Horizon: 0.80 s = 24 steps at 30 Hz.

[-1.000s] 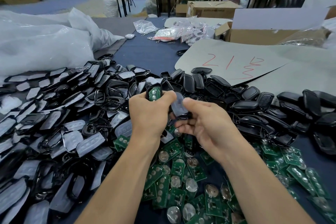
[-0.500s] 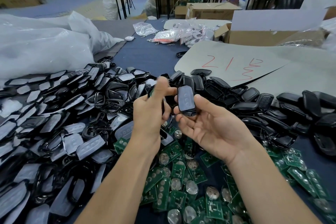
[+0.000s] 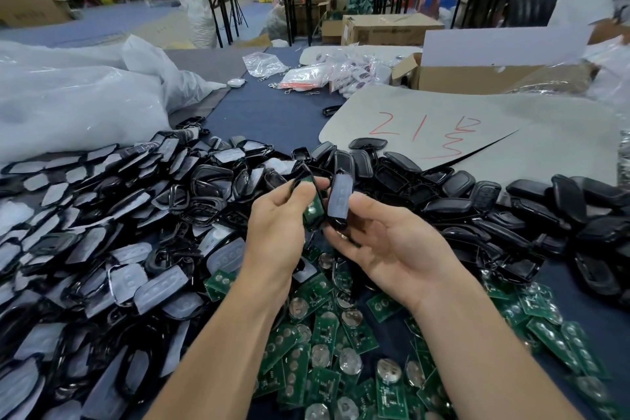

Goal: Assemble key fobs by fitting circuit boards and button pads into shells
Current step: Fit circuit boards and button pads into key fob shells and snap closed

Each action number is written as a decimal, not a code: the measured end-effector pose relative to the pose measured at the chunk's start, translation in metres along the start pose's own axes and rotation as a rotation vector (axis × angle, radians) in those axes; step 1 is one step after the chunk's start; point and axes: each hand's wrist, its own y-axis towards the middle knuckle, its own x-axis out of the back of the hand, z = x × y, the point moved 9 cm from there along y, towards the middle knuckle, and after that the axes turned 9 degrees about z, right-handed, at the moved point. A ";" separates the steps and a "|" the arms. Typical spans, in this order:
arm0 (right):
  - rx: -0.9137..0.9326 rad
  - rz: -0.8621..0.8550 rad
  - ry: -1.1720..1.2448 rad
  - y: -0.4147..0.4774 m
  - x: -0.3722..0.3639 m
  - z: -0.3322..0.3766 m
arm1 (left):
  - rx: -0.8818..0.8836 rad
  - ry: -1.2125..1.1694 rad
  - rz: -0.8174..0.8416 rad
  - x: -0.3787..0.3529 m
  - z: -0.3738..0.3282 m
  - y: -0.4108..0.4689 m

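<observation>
Circuit-board shell (image 3: 311,206) is being pinched by the left hand (image 3: 276,218), just beside the button-pad shell (image 3: 340,196) being gripped by the right hand (image 3: 385,242). Both are being held above loose circuit boards (image 3: 327,334) on the table (image 3: 272,116).

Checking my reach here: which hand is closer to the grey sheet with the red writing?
Right. The right hand is in front of the grey sheet, below its left end; the left hand is farther left.

The circuit board (image 3: 312,210) held in the left hand (image 3: 276,225) is largely covered by that hand, and it seems to sit inside a shell half. The heap of button pads (image 3: 153,286) runs off the left edge.
</observation>
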 end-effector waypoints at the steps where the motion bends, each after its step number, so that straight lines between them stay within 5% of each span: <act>1: 0.005 0.014 -0.029 0.000 -0.001 0.000 | -0.013 0.022 0.005 -0.001 -0.001 0.000; 15: 0.081 -0.094 -0.099 0.000 0.009 0.007 | -0.061 0.014 -0.011 0.002 -0.001 0.002; 24: 0.194 -0.103 -0.366 -0.005 0.010 0.021 | -0.073 0.022 0.225 -0.015 -0.001 0.003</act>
